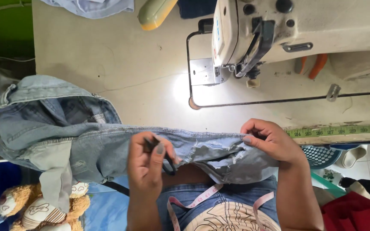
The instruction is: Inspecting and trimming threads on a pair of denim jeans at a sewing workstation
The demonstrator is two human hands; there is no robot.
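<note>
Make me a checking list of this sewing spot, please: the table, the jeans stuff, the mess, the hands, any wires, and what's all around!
Surface: pale sewing table, worn and marked, lit brightly under the sewing machine.
Job's things: light blue jeans draped over the table's near edge; frayed torn patch.
Clutter: yellow-green handle, pale blue cloth, orange-handled tool by the machine.
Hands: left hand pinches a small dark tool at the denim; right hand grips the denim edge.
Cables: nothing seen; only a loose thread on the table.
Surroundings: pink measuring tape around the neck, green ruler tape on the table edge, teddy bear, red cloth.
</note>
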